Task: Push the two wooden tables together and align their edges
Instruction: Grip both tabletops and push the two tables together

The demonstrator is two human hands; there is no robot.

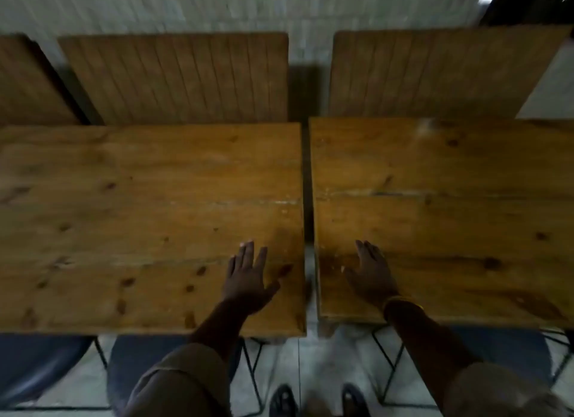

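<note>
Two wooden tables stand side by side in front of me. The left table (139,218) and the right table (450,218) are apart, with a narrow dark gap between their inner edges. The right table's near edge sits a little farther from me than the left one's. My left hand (248,277) lies flat, fingers spread, on the left table near its right front corner. Over the right table's left front corner my right hand (371,274) is spread, a bangle on its wrist; whether it touches the top is unclear.
Two slatted wooden benches (186,78) (435,75) stand against the pale wall behind the tables, with part of a third at far left. Dark blue chairs with wire legs (37,370) sit under the tables' near edges. My feet (316,401) stand on the tiled floor below the gap.
</note>
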